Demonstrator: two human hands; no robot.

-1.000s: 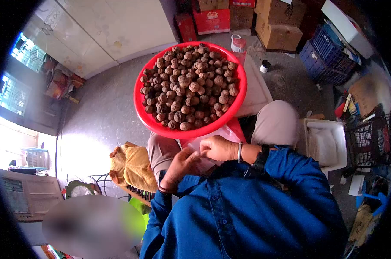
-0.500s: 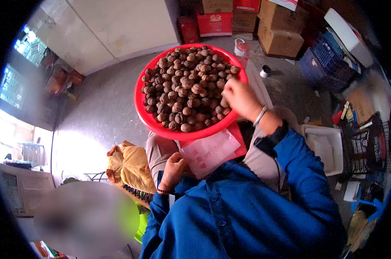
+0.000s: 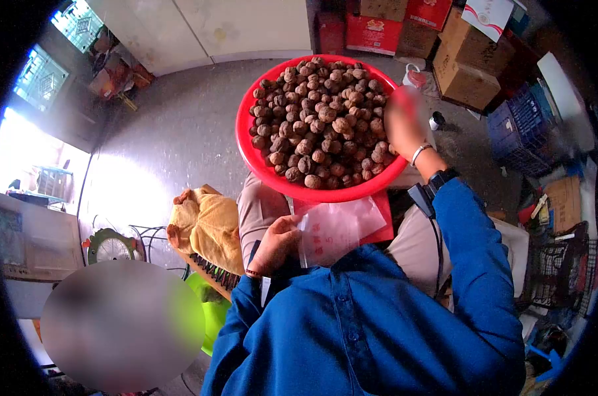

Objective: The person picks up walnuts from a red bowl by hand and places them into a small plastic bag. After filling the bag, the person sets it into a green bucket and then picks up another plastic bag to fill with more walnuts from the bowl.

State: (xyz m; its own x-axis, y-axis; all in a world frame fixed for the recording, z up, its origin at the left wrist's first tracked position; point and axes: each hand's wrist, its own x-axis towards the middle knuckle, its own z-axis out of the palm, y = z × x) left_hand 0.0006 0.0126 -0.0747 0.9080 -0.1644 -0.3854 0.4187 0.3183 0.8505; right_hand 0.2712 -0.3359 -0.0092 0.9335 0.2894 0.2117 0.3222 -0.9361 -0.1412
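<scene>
A large red basin [image 3: 249,153] heaped with brown walnuts [image 3: 325,115] stands in front of me, above my knees. My left hand [image 3: 276,245] is closed on the edge of a translucent plastic bag [image 3: 335,230] with red print, just below the basin's near rim. At the basin's right side is my right hand [image 3: 403,134], by the outermost walnuts. Its fingers are smeared, so whether they hold a walnut cannot be made out. Behind the bag shows a flat red surface [image 3: 381,228].
A yellow cloth [image 3: 213,228] lies to my left. Cardboard boxes [image 3: 467,72] and blue crates [image 3: 523,129] stand at the far right. On the floor behind my right hand is a small dark-and-white jar [image 3: 437,120]. A dial scale [image 3: 112,247] stands at the left.
My right hand has moved from over the walnuts to the basin's right rim. The view has shifted, with the basin higher and farther right. My left hand still holds the bag.
</scene>
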